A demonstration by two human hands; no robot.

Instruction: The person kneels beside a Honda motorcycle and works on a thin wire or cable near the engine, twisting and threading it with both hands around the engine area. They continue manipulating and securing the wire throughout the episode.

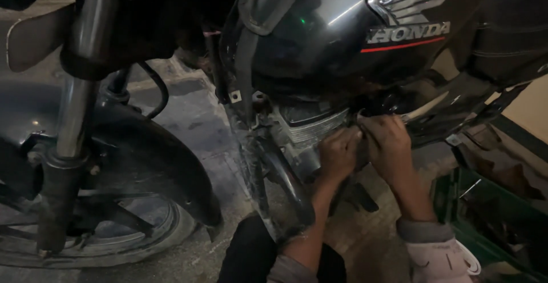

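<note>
A black motorcycle stands over me, its glossy fuel tank [337,26] at the top and its finned engine [308,126] just below. My left hand [338,154] is curled against the side of the engine, fingers closed on a small part I cannot make out. My right hand [391,146] presses in right beside it under the tank, fingertips pinched near a thin pale piece. The two hands touch each other. What they grip is hidden in the dark.
The front wheel [97,231] with its black mudguard [148,146] and chrome fork leg [71,117] fills the left. A green crate [485,214] holding tools sits at the lower right. Grey concrete floor [194,117] lies beneath. My dark knee [251,254] is at bottom centre.
</note>
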